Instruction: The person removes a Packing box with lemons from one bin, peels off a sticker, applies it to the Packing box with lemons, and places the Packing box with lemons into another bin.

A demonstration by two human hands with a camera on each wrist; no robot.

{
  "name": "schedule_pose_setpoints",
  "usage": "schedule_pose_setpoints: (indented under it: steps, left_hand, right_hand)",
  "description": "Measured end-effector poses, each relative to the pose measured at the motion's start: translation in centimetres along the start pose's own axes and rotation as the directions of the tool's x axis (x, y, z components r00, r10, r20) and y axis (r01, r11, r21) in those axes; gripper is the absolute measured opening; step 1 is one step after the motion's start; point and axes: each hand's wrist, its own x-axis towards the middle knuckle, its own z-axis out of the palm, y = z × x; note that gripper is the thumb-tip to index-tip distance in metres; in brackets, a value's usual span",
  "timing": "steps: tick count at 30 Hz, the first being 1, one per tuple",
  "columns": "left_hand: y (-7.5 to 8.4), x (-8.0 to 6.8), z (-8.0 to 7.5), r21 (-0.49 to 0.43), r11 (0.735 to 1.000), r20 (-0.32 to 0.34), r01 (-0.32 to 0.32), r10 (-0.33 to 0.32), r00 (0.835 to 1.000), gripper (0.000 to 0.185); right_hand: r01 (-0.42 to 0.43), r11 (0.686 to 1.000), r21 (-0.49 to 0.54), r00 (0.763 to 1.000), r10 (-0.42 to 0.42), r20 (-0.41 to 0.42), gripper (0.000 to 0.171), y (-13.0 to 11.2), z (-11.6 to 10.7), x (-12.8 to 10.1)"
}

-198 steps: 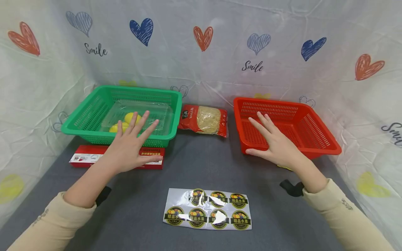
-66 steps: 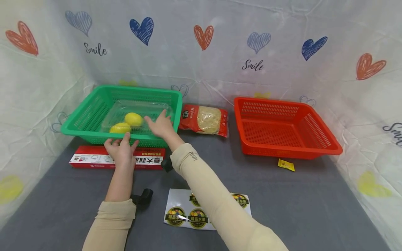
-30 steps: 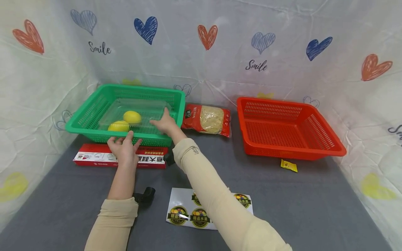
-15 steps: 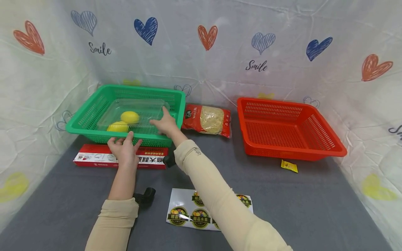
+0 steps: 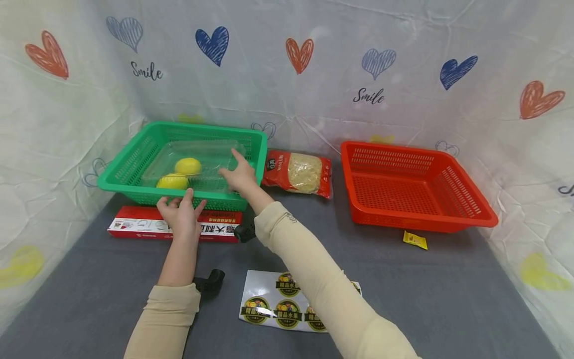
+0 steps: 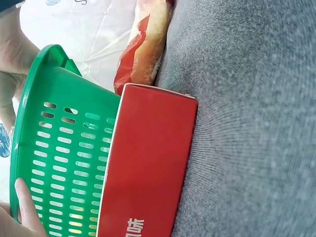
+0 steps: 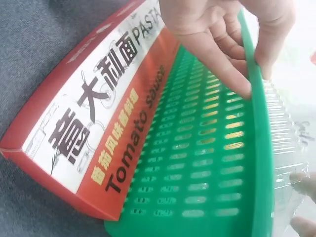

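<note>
A clear plastic box (image 5: 208,149) sits tilted inside the green basket (image 5: 125,189) at the back left. One lemon (image 5: 188,166) and a second lemon (image 5: 172,181) show at its left; whether they lie in or under the box is unclear. My right hand (image 5: 244,178) holds the box's right end, thumb and forefinger spread along it; its fingertips (image 7: 303,185) touch the clear plastic in the right wrist view. My left hand (image 5: 181,214) grips the basket's front rim; fingers lie on both sides of that rim in the right wrist view.
A red pasta box (image 5: 143,224) lies against the green basket's front. Behind stands a red bag of pale food (image 5: 300,172). To the right are a red basket (image 5: 421,219) and a small yellow packet (image 5: 415,240). A sticker sheet (image 5: 264,279) lies near the front, partly under the right arm.
From spread above both baskets, my hands have come to the green basket, the left onto its rim, the right onto the clear box. Lately the box and lemons have shifted slightly.
</note>
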Motion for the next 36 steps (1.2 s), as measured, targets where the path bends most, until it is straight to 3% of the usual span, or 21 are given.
schedule_pose_setpoints:
  steps: [10, 16, 20, 36]
  left_hand:
    - [0.0, 0.0, -0.1, 0.016, 1.000, -0.005, -0.005, 0.005, 1.000, 0.053]
    - [0.1, 0.0, 0.0, 0.008, 1.000, -0.011, 0.018, -0.018, 1.000, 0.054]
    - [0.2, 0.0, 0.0, -0.007, 1.000, -0.007, 0.024, -0.024, 1.000, 0.053]
    - [0.0, 0.0, 0.0, -0.007, 1.000, -0.011, 0.016, -0.016, 1.000, 0.054]
  right_hand:
    - [0.083, 0.993, 0.078, 0.996, -0.085, 0.021, 0.061, -0.5, -2.3, -1.1]
    - [0.068, 0.996, 0.066, 0.998, -0.069, 0.015, 0.055, -0.6, -3.6, -1.6]
    - [0.063, 0.992, 0.111, 0.998, -0.066, 0.023, 0.053, -0.6, -4.6, -1.9]
    - [0.075, 0.984, 0.160, 0.995, -0.085, 0.057, 0.051, -1.9, -8.5, -3.7]
